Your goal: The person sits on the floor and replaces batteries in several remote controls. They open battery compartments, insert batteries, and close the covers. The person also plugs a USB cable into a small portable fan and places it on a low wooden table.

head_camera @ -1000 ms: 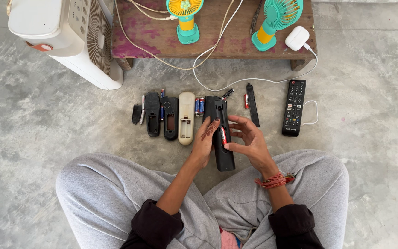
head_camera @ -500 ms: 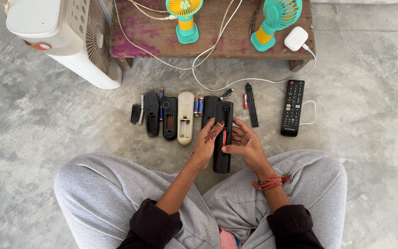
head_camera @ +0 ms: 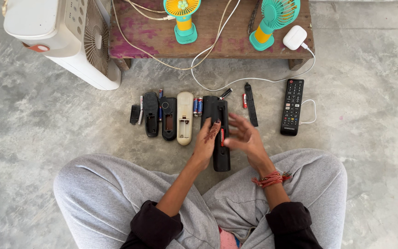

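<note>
Currently steadying black remote (head_camera: 221,152) back-up on floor between knees, left hand (head_camera: 207,140) wrapping partway round its left edge with fingers curled onto the open battery bay, red cell (head_camera: 222,137) showing just beside the fingertips. Hovering right hand (head_camera: 244,137) open and blurred just right of that hold, gripping nothing as far as can be told. Judging remote light, rigid, smooth-sided and prone to slipping, so best pinching along both long edges below the bay.
</note>
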